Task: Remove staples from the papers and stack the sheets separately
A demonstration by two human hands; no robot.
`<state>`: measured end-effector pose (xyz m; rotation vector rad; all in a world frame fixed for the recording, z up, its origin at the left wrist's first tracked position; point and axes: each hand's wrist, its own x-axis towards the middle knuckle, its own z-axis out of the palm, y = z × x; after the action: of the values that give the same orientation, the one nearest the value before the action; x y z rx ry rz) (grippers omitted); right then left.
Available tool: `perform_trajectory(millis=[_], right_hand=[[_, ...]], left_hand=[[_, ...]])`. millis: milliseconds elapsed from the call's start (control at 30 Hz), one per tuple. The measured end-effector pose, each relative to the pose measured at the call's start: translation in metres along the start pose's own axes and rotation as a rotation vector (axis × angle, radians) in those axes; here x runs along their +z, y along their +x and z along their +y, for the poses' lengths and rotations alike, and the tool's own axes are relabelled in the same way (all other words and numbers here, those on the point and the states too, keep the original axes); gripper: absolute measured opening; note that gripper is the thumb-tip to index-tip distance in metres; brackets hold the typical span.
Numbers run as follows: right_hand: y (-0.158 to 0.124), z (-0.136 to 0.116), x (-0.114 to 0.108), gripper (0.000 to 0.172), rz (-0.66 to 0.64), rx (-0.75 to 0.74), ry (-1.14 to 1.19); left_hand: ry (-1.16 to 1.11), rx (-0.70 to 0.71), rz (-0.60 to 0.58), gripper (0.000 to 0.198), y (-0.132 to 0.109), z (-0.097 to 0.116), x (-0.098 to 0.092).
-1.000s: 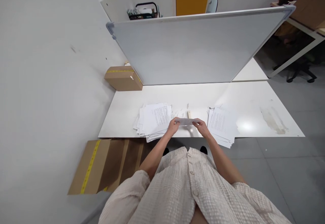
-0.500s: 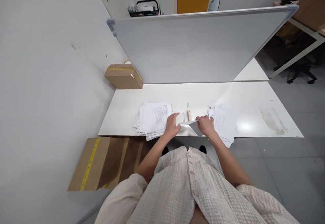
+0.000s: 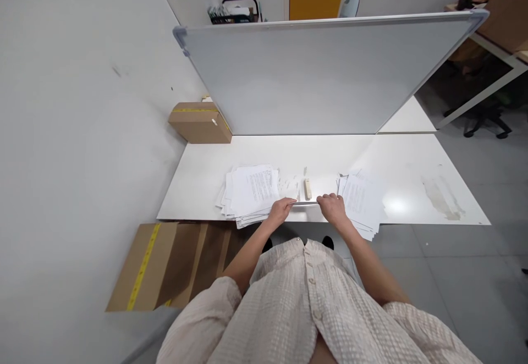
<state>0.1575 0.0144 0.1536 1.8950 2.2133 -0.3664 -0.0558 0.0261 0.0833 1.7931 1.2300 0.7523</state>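
Between my hands a few sheets of paper (image 3: 306, 204) stand on edge, seen as a thin white strip near the table's front. My left hand (image 3: 282, 211) pinches the left end of the paper. At the right end, my right hand (image 3: 331, 208) is closed on it too. Just beyond the paper lies a small cream-coloured stapler-like block (image 3: 307, 188); its exact kind is hard to make out. Left of my left hand is a messy stack of printed sheets (image 3: 251, 191). Another fanned stack of printed sheets (image 3: 362, 199) lies beside my right hand, overhanging the front edge.
The white table (image 3: 412, 177) runs left to right, with a whiteboard (image 3: 289, 78) standing along its back. A cardboard box (image 3: 200, 123) sits at its back left corner. An open cardboard box (image 3: 144, 265) stands below the left front edge, beside the wall.
My left hand has closed on the left end of the paper. The paper, earlier tilted and held in my right hand, is now level on edge between both hands.
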Motion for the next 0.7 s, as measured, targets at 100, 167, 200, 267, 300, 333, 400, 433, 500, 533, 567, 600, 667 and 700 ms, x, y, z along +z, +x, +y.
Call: perform_trajectory(millis=[100,167,200,267,300,333,400,433,500,533,567,600,667,700], right_hand=[[0.0,-0.002,0.012,0.028,-0.008,0.009,0.024],[0.0,-0.002,0.019,0.027,-0.007,0.019,0.05],[0.001,-0.002,0.021,0.028,-0.005,0.025,0.067],[0.002,0.0,0.025,0.027,-0.005,0.037,0.11],[0.003,0.001,0.025,0.027,-0.007,0.041,0.137],[0.004,0.002,0.025,0.026,-0.01,0.045,0.169],[0.004,0.006,0.024,0.024,-0.013,0.049,0.246],[0.005,0.009,0.022,0.023,-0.013,0.05,0.292],[0.005,0.017,0.019,0.022,-0.019,0.05,0.398],[0.005,0.021,0.018,0.022,-0.025,0.047,0.458],[0.005,0.026,0.017,0.021,-0.033,0.045,0.522],[0.005,0.03,0.018,0.022,-0.04,0.043,0.587],[0.005,0.038,0.021,0.022,-0.05,0.048,0.714],[0.006,0.042,0.024,0.023,-0.053,0.055,0.772]], left_hand=[[-0.008,-0.032,0.005,0.028,0.002,-0.005,0.005],[-0.024,-0.045,-0.002,0.027,0.004,-0.006,0.007],[-0.035,-0.052,-0.008,0.025,0.004,-0.006,0.007],[-0.061,-0.067,-0.021,0.021,0.005,-0.006,0.007],[-0.076,-0.077,-0.023,0.02,0.006,-0.005,0.006],[-0.093,-0.089,-0.02,0.018,0.007,-0.004,0.005],[-0.133,-0.116,0.0,0.016,0.009,-0.002,0.001],[-0.155,-0.132,0.015,0.016,0.01,0.0,-0.001],[-0.209,-0.17,0.039,0.018,0.014,0.002,-0.006],[-0.239,-0.191,0.046,0.02,0.016,0.003,-0.008],[-0.272,-0.213,0.049,0.023,0.017,0.003,-0.01],[-0.305,-0.235,0.048,0.025,0.019,0.003,-0.012],[-0.368,-0.276,0.045,0.03,0.022,0.004,-0.014],[-0.395,-0.295,0.044,0.031,0.023,0.004,-0.014]])
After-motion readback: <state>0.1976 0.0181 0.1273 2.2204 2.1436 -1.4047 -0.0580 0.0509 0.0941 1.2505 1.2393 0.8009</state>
